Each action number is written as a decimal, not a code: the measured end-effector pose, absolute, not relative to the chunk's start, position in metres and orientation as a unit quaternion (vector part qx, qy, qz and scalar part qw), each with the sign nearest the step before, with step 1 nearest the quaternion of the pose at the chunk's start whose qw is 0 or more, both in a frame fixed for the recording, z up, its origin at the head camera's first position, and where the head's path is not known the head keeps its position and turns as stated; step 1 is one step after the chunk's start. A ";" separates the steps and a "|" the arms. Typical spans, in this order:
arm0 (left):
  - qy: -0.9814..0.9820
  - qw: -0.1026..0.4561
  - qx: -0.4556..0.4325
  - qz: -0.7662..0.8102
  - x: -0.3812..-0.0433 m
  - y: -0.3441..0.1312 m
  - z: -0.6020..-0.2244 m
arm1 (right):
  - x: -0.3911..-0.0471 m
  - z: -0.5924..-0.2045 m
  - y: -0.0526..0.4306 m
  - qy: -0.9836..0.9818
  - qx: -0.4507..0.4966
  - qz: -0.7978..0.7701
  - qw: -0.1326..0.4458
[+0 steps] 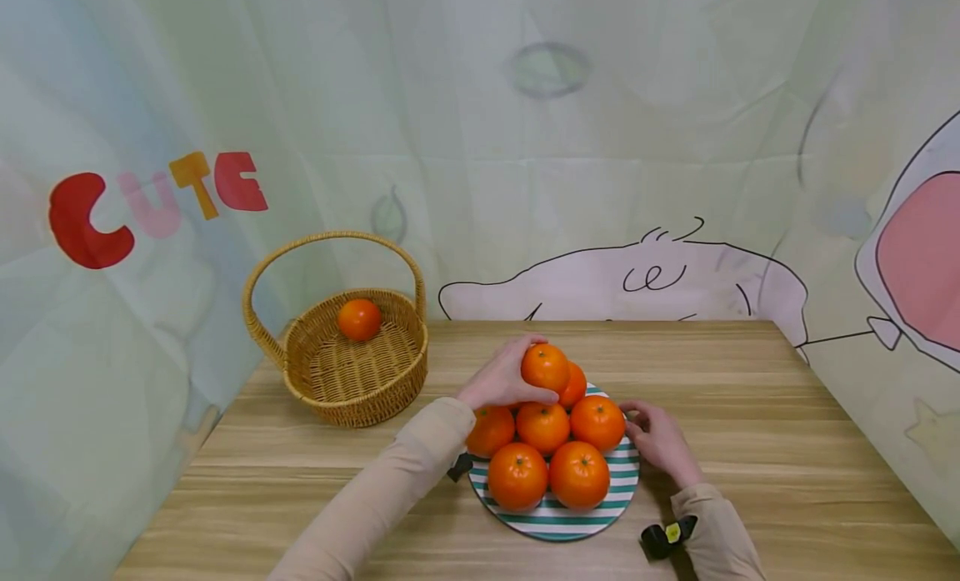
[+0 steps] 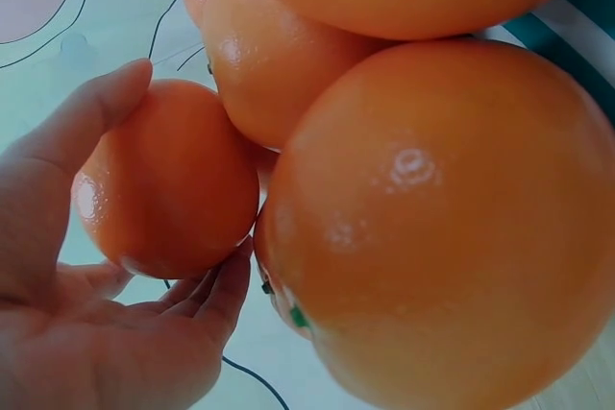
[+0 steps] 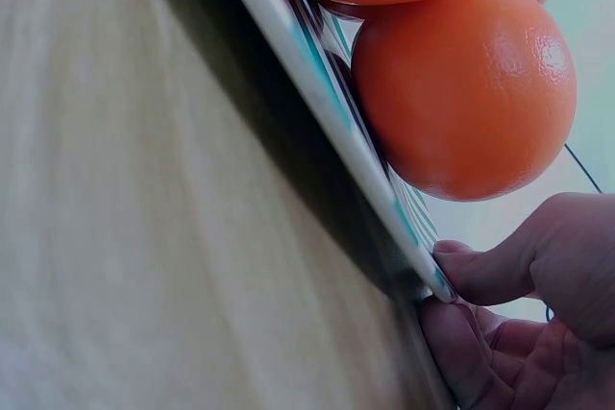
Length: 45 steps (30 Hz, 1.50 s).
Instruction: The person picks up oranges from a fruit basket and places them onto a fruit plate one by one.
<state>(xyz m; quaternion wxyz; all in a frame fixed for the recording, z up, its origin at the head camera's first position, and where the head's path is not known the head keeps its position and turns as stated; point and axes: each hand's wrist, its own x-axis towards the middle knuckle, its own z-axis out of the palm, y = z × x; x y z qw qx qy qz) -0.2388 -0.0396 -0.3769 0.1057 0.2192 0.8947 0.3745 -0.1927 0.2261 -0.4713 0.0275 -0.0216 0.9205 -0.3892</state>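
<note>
My left hand (image 1: 504,376) grips an orange (image 1: 545,368) above the far side of a striped plate (image 1: 555,527). In the left wrist view the thumb and fingers curl round that orange (image 2: 168,184), close beside the others. Several more oranges (image 1: 580,475) sit together on the plate, partly hidden behind the left hand and the held one. At the plate's right edge is my right hand (image 1: 660,438). The right wrist view shows its thumb over the plate's rim (image 3: 332,112) and its fingers underneath, pinching it, with an orange (image 3: 466,93) just above.
A wicker basket (image 1: 360,406) with a tall handle stands at the back left of the wooden table (image 1: 787,448). One orange (image 1: 359,320) lies inside it. A printed curtain (image 1: 480,147) hangs behind the table and at both sides.
</note>
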 end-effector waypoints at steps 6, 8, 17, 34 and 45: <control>0.896 0.111 0.215 0.372 -0.238 -0.040 -0.376 | -0.192 -0.471 0.226 0.922 -0.023 -0.385 0.024; 0.896 0.112 0.216 0.371 -0.238 -0.040 -0.376 | -0.192 -0.471 0.226 0.922 -0.023 -0.385 0.023; 0.894 0.111 0.220 0.373 -0.238 -0.040 -0.376 | -0.192 -0.470 0.227 0.923 -0.027 -0.384 0.020; 0.864 0.125 0.205 0.442 -0.238 -0.072 -0.374 | -0.192 -0.470 0.228 0.923 -0.020 -0.384 0.027; 0.877 0.071 0.158 0.447 -0.245 -0.122 -0.365 | -0.194 -0.471 0.227 0.922 -0.019 -0.386 0.028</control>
